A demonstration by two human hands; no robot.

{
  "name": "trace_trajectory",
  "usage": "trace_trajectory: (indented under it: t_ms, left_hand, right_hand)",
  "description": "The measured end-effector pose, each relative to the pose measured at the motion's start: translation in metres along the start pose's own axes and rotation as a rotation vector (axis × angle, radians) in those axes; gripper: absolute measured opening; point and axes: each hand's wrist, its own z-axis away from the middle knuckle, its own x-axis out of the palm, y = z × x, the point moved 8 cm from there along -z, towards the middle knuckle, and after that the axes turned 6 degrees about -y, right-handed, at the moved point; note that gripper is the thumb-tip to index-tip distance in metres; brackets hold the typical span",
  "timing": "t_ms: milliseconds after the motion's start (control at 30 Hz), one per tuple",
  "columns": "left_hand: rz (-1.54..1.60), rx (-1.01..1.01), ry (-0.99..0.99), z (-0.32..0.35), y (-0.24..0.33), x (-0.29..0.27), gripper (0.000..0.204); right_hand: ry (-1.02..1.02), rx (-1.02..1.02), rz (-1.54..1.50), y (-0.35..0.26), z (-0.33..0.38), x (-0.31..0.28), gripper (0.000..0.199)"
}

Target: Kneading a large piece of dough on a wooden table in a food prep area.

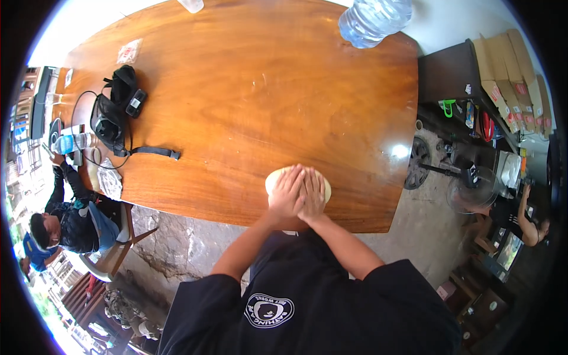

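Both my hands press side by side on a pale yellow, flattened oval point(273, 178) that looks like dough, at the near edge of the wooden table point(248, 118). My left hand point(287, 193) lies flat over its left and middle part, fingers stretched forward. Flat beside it, thumb side touching the left, my right hand point(312, 196) covers the right part. The oval's rim shows at both sides of the hands; its middle is hidden under the palms.
At the table's left lie a black bag point(108, 121) with a strap, a small black device point(136, 103), a water bottle point(72, 142) and clear plastic point(109, 178). A large water jug point(376, 22) stands far right. A person point(77, 219) sits left; a fan point(471, 188) is right.
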Motion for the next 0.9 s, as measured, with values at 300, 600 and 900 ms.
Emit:
trace_trajectory:
  t_ms: [300, 600, 900]
  left_hand:
    - [-0.231, -0.256, 0.278, -0.131, -0.081, -0.043, 0.073]
    - [0.341, -0.683, -0.141, -0.083, -0.119, -0.072, 0.071]
    - [-0.248, -0.626, 0.061, -0.096, -0.056, -0.040, 0.054]
  right_hand:
    - [-0.203, 0.137, 0.091, 0.054, -0.182, -0.010, 0.062]
    - [0.348, 0.519, -0.714, 0.097, -0.033, -0.037, 0.069]
    - [0.304, 0.754, -1.465, 0.108, -0.054, 0.033, 0.051]
